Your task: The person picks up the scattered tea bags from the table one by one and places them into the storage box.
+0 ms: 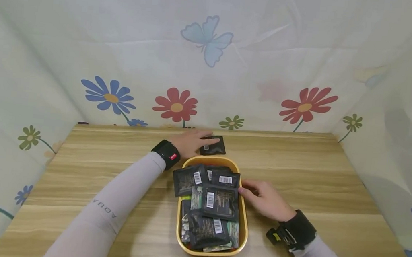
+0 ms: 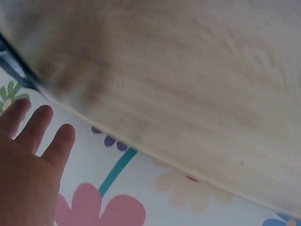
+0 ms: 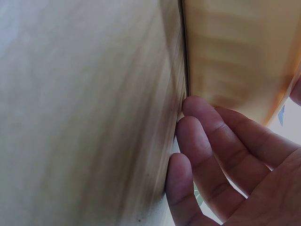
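Note:
A yellow-rimmed bin (image 1: 244, 232) stands on the table, heaped with black sachets (image 1: 218, 202) bearing white barcode labels. Behind it, a single black sachet (image 1: 216, 146) lies on the wood. My left hand (image 1: 187, 143) reaches over that sachet, its fingers extended across it; the left wrist view shows several straight fingers (image 2: 63, 143) but not the sachet clearly. On the bin's right side is my right hand (image 1: 264, 198), thumb at the rim. In the right wrist view its loosely bent fingers (image 3: 193, 136) rest by the bin's outer wall (image 3: 230, 56) and the tabletop.
The wood-grain table (image 1: 98, 152) ends at a white fabric backdrop (image 1: 126, 37) printed with flowers and a butterfly. Similar fabric walls rise on the left and right. One sachet (image 1: 186, 181) overhangs the bin's left rim.

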Tool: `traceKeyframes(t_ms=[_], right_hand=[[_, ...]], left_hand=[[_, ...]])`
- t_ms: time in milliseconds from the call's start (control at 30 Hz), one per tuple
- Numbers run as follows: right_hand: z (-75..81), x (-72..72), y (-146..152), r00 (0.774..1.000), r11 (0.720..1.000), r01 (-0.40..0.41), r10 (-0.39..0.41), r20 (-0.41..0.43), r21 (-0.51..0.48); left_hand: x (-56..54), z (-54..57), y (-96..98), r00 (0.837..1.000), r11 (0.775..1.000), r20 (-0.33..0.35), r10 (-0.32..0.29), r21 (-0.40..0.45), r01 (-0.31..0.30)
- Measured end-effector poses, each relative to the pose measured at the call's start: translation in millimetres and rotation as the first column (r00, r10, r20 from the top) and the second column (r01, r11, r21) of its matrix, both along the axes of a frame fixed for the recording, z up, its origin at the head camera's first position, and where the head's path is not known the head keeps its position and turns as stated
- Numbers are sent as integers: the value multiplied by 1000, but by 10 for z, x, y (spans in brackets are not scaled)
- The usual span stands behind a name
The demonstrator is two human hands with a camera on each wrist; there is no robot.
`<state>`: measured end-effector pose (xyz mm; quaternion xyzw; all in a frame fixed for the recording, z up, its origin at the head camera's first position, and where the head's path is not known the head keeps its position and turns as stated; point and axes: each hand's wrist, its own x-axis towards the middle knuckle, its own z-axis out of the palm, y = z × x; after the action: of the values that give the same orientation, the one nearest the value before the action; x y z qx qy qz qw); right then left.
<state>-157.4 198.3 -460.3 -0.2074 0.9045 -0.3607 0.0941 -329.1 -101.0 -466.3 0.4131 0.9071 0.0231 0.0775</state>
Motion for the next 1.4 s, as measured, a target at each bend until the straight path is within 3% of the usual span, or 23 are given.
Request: traceKeyframes(t_ms=[200, 667, 767, 900, 1133, 1300, 1400], right_hand=[[1, 1, -5, 1000, 1000, -8, 8, 2, -2], [3, 28, -9, 1000, 1000, 3, -3, -12, 0], [-3, 29, -6, 1000, 1000, 8, -8, -12, 2], [-2, 30, 0, 1000, 1000, 10, -11, -13, -7], [-4, 34, 11, 1000, 1000, 6, -6, -21, 3], [5, 33, 14, 1000, 1000, -3, 3, -19, 5], [12, 27, 8, 1000, 1000, -6, 6, -17, 6]], left_hand=[[65, -10, 12, 999, 1000, 52, 3, 18, -4], [102, -111, -220, 994, 988, -64, 87, 135, -77], [128, -81, -321, 993, 980, -52, 103, 175, -92], [176, 25, -450, 988, 970, -59, 140, 211, -125], [321, 322, -582, 970, 934, -110, 216, 312, -173], [494, 529, -546, 961, 922, -182, 209, 364, -132], [650, 669, -462, 964, 919, -211, 159, 390, -66]])
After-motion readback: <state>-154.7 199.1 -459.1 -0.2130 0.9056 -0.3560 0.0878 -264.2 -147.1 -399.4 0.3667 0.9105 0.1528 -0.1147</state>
